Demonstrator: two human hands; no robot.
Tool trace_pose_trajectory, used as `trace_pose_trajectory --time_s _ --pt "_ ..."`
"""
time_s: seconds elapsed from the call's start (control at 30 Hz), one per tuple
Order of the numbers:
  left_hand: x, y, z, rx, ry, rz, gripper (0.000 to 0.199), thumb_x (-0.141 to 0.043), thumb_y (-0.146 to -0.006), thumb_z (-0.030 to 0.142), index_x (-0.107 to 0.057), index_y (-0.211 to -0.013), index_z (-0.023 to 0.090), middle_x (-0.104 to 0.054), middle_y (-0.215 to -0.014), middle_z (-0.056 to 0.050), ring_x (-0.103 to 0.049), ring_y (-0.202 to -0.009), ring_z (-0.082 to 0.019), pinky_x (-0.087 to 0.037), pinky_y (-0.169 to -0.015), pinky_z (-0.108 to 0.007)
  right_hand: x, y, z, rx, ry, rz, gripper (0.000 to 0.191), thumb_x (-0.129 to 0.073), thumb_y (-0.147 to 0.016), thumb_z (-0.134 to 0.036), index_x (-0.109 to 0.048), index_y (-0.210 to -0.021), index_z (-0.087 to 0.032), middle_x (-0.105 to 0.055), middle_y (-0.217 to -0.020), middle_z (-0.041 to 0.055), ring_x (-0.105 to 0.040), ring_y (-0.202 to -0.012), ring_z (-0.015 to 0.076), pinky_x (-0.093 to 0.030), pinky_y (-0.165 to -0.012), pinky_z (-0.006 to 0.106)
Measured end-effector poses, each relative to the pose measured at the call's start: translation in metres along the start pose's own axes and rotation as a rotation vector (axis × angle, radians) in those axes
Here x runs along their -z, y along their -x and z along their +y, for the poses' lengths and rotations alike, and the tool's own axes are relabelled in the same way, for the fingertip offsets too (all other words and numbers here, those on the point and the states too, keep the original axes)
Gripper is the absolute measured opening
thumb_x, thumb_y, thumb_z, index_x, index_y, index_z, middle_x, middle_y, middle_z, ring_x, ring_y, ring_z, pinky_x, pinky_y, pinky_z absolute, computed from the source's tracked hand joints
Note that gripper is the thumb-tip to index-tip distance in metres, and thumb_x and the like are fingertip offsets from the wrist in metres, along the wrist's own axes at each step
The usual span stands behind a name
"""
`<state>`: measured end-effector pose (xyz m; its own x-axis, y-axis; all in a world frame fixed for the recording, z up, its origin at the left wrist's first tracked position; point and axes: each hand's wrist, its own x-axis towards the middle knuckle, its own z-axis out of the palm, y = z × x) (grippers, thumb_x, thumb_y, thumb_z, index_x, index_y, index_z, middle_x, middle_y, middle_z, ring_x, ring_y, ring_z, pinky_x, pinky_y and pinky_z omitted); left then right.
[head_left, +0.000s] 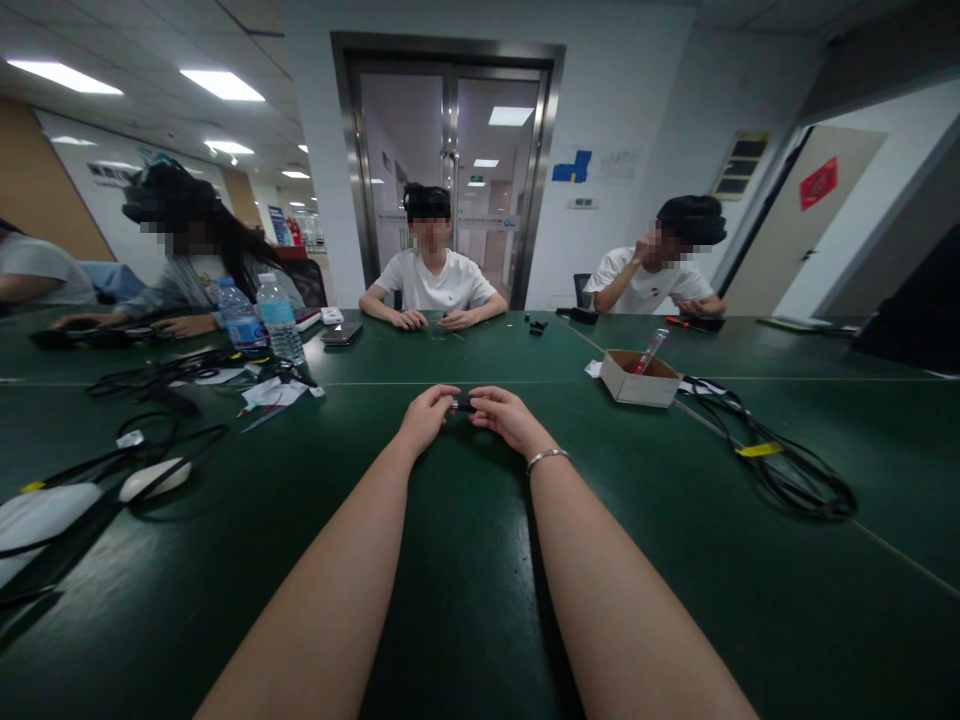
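Observation:
A small dark object with a light, metallic-looking end (463,406) is held between my two hands, just above the green table (465,500). My left hand (429,417) has its thumb and fingers pinched at the light end. On the dark end, the fingers of my right hand (511,415) are closed, with a bracelet (548,457) around that wrist. What exactly the object is cannot be made out, as the fingertips cover part of it.
To the right stand an open box (640,380) and a coiled black cable (795,480). Two water bottles (280,320), papers (274,393), cables and a white mouse (155,481) lie left. Several people sit around the table; small black pieces (537,328) lie across from me.

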<state>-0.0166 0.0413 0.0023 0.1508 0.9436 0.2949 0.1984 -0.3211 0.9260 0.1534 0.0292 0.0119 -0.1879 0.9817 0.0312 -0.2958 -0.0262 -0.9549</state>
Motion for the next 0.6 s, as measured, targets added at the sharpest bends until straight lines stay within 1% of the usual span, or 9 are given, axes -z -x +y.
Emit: trace_pose_trajectory --time_s 0.07,0.1,0.2,0.33,0.47,0.53,0.6 --pt "0.0001 0.0001 -0.0010 -0.008 -0.020 -0.014 0.033 -0.045 -0.083 0.036 -0.064 -0.101 0.016 -0.055 -0.063 -0.001 -0.048 -0.055 -0.011 -0.036 -0.052 -0.022 -0.0001 -0.0002 0.0001 -0.003 0.003 0.004 0.015 -0.069 -0.074 -0.005 -0.064 -0.086 -0.014 -0.064 -0.069 0.0011 -0.062 -0.054 0.0090 -0.056 -0.053 0.017" --pt "0.0002 0.0000 -0.0015 -0.007 -0.023 -0.013 0.034 -0.045 -0.083 0.037 -0.064 -0.101 0.016 -0.055 -0.063 -0.001 -0.047 -0.055 -0.011 -0.036 -0.052 -0.021 -0.0001 -0.0003 0.0002 -0.005 0.005 0.006 0.015 -0.069 -0.075 -0.005 -0.064 -0.086 -0.014 -0.064 -0.069 0.0013 -0.062 -0.054 0.0090 -0.056 -0.054 0.017" --pt "0.0003 -0.0010 -0.0031 0.008 0.001 -0.005 0.031 -0.048 -0.079 0.032 -0.064 -0.102 0.017 -0.058 -0.071 -0.001 -0.048 -0.057 -0.011 -0.037 -0.053 -0.021 0.0000 -0.0004 0.0007 -0.001 0.008 0.008 0.015 -0.068 -0.075 -0.005 -0.064 -0.087 -0.014 -0.064 -0.069 0.0015 -0.062 -0.054 0.0088 -0.055 -0.053 0.017" --pt "0.0003 -0.0028 -0.0058 0.012 -0.028 -0.031 0.031 -0.044 -0.081 0.032 -0.065 -0.098 0.016 -0.056 -0.064 -0.001 -0.047 -0.055 -0.012 -0.036 -0.051 -0.022 0.0001 -0.0004 0.0011 0.006 0.013 0.004 0.016 -0.070 -0.073 -0.006 -0.064 -0.086 -0.014 -0.064 -0.070 0.0016 -0.062 -0.055 0.0091 -0.055 -0.054 0.017" --pt "0.0006 -0.0027 -0.0058 0.024 -0.014 0.021 0.030 -0.049 -0.076 0.025 -0.063 -0.102 0.019 -0.059 -0.081 -0.002 -0.049 -0.060 -0.010 -0.039 -0.055 -0.021 -0.0001 -0.0002 0.0002 -0.004 0.010 0.008 0.016 -0.069 -0.074 -0.006 -0.064 -0.086 -0.014 -0.064 -0.068 0.0016 -0.062 -0.055 0.0095 -0.055 -0.053 0.017" --pt "0.0007 -0.0019 -0.0040 0.042 -0.007 0.036 0.031 -0.050 -0.074 0.022 -0.063 -0.102 0.019 -0.059 -0.080 -0.001 -0.049 -0.059 -0.010 -0.038 -0.055 -0.021 -0.0001 -0.0002 0.0000 -0.007 0.009 0.010 0.016 -0.070 -0.074 -0.006 -0.065 -0.086 -0.014 -0.064 -0.067 0.0015 -0.062 -0.055 0.0095 -0.055 -0.053 0.017" --pt "0.0007 -0.0009 -0.0018 0.049 -0.002 0.031 0.028 -0.049 -0.076 0.024 -0.063 -0.100 0.018 -0.057 -0.073 -0.001 -0.049 -0.058 -0.011 -0.038 -0.054 -0.021 0.0000 -0.0003 0.0001 -0.007 0.008 0.012 0.016 -0.070 -0.073 -0.006 -0.065 -0.085 -0.014 -0.063 -0.067 0.0012 -0.062 -0.054 0.0094 -0.055 -0.053 0.017"
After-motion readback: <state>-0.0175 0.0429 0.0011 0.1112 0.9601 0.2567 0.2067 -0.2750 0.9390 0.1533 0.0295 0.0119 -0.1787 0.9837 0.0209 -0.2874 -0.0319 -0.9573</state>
